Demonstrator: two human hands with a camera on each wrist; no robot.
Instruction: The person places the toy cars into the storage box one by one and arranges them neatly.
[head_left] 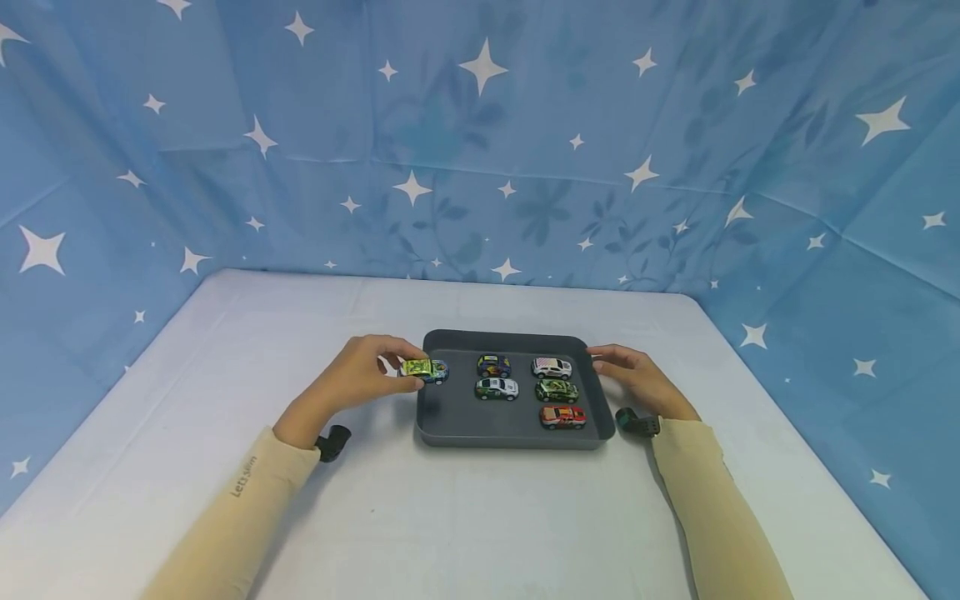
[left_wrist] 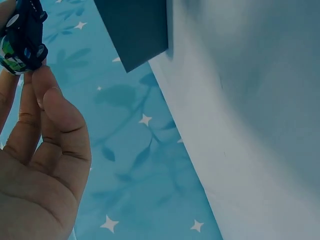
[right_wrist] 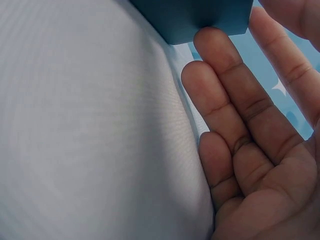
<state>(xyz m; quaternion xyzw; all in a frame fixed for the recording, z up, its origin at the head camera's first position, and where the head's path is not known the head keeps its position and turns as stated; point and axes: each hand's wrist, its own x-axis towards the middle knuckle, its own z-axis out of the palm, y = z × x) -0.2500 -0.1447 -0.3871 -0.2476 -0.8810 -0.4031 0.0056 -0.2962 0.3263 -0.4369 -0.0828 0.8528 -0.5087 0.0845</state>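
Note:
My left hand [head_left: 363, 372] pinches a green, yellow and blue toy car [head_left: 424, 370] between thumb and fingers, over the left rim of a dark grey tray [head_left: 480, 439]. In the left wrist view, the car [left_wrist: 24, 37] shows its dark underside and wheels at the fingertips. My right hand [head_left: 639, 379] is at the tray's right wall. Its fingers [right_wrist: 220, 50] are extended, with fingertips against the tray's outer side [right_wrist: 210, 20] in the right wrist view. Inside the tray stand a dark blue car [head_left: 493, 365] and a white-and-green car [head_left: 497, 388] in one column.
A second column in the tray's right half has a white car [head_left: 552, 367], a green patterned car [head_left: 557, 390] and a red-orange car [head_left: 562, 417]. The tray stands on a white-covered table [head_left: 480, 517]. A blue star-patterned curtain [head_left: 480, 150] hangs behind and at the sides.

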